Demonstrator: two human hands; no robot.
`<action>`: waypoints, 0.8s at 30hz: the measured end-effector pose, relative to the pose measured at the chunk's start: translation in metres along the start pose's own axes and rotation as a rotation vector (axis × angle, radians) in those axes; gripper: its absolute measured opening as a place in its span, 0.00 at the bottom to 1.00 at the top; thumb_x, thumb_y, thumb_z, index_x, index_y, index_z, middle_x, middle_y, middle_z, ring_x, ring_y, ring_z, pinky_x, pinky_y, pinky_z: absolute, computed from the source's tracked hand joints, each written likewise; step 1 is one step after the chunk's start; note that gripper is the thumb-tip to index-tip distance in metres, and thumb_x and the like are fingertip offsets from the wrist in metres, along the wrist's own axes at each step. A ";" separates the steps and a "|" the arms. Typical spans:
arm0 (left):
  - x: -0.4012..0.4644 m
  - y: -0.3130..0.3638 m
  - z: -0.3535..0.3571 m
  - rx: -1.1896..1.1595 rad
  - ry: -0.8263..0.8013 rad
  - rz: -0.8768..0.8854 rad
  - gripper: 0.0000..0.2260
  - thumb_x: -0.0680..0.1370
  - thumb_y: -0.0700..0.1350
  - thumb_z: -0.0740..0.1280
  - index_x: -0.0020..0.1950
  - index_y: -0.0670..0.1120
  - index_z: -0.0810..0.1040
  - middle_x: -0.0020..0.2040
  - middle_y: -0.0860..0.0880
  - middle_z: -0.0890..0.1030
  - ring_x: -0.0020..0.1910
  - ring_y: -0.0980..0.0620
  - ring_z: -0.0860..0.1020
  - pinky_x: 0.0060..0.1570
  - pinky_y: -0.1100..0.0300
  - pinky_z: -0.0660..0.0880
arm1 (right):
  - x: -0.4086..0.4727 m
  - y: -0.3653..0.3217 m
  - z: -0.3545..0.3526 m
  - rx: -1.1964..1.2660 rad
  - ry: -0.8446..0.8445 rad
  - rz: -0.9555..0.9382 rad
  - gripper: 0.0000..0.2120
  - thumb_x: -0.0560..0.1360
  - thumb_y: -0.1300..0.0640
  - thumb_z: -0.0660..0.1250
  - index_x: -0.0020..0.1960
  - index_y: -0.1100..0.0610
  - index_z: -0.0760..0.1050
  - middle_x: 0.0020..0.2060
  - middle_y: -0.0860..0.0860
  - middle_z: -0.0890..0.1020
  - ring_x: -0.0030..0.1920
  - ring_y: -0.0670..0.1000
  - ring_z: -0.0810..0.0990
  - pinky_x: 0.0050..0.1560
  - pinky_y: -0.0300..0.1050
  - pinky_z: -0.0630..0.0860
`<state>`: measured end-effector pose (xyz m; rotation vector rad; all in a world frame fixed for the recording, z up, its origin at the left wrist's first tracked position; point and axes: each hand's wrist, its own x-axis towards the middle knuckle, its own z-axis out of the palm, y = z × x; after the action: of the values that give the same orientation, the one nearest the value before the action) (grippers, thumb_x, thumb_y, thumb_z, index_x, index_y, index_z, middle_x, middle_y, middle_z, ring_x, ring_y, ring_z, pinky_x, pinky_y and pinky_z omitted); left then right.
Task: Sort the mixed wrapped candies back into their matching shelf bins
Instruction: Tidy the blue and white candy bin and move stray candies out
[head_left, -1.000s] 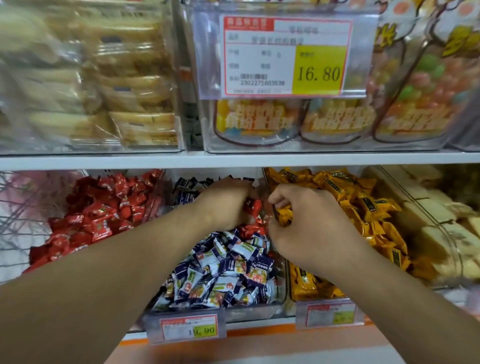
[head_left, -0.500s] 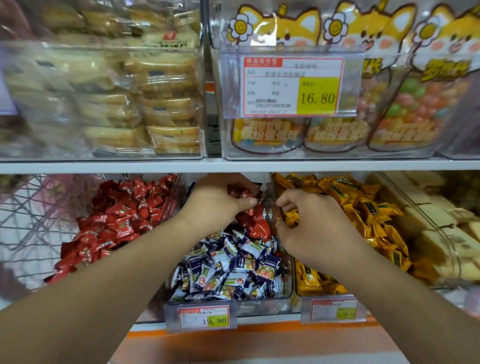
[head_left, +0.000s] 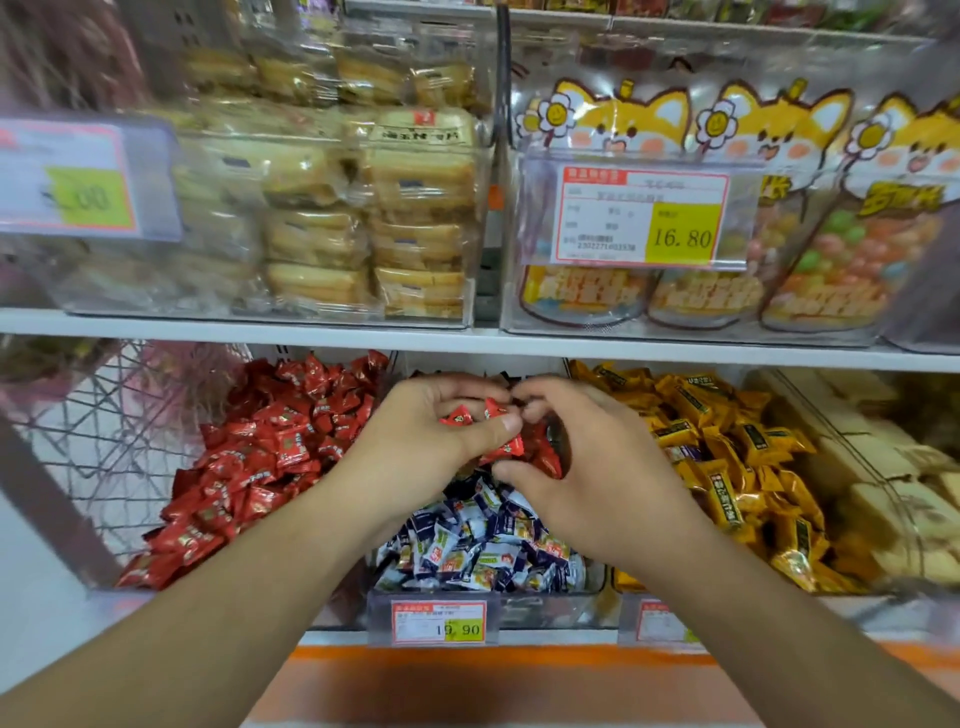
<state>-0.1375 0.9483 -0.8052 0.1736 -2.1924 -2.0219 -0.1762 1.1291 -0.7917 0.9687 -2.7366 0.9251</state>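
Note:
Three bins sit on the lower shelf: red candies (head_left: 270, 457) on the left, blue-and-white candies (head_left: 483, 545) in the middle, yellow candies (head_left: 727, 457) on the right. My left hand (head_left: 431, 431) hovers over the back of the middle bin and grips several red wrapped candies (head_left: 483, 421) between thumb and fingers. My right hand (head_left: 587, 467) is right beside it, fingers curled, fingertips at the same red candies. More red candies (head_left: 545, 457) lie on the blue pile under my hands. What my right fingers hold is hidden.
A white shelf edge (head_left: 467, 343) runs just above my hands. Above it stand clear bins of wrapped cakes (head_left: 363, 208) and cartoon-fox candy bags (head_left: 779, 218). A wire basket (head_left: 104, 441) is at the left, pale cakes (head_left: 883, 493) at the far right.
Both hands have come together over the back of the middle bin, and my left hand now holds more red candies. The camera has tilted up.

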 end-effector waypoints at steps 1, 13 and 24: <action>-0.002 0.001 -0.002 -0.020 -0.007 -0.005 0.10 0.75 0.43 0.77 0.56 0.49 0.86 0.48 0.47 0.87 0.45 0.54 0.85 0.45 0.63 0.77 | 0.000 -0.004 0.001 0.024 0.023 -0.004 0.27 0.73 0.41 0.76 0.67 0.39 0.70 0.54 0.36 0.74 0.58 0.40 0.73 0.59 0.41 0.74; -0.037 0.015 -0.076 0.081 0.136 0.023 0.07 0.78 0.44 0.74 0.55 0.46 0.86 0.50 0.45 0.86 0.49 0.48 0.86 0.47 0.57 0.84 | 0.017 -0.058 0.032 0.217 0.032 -0.048 0.06 0.75 0.51 0.77 0.46 0.44 0.81 0.42 0.41 0.82 0.47 0.43 0.80 0.48 0.42 0.78; -0.044 0.000 -0.147 1.030 0.380 0.038 0.21 0.79 0.62 0.66 0.68 0.52 0.79 0.63 0.47 0.82 0.62 0.45 0.79 0.58 0.54 0.74 | 0.038 -0.086 0.059 0.289 -0.065 0.027 0.14 0.81 0.51 0.69 0.66 0.43 0.79 0.49 0.34 0.83 0.54 0.36 0.78 0.61 0.37 0.76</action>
<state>-0.0658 0.8130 -0.7952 0.5527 -2.6585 -0.5803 -0.1480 1.0217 -0.7848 1.0221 -2.7239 1.3456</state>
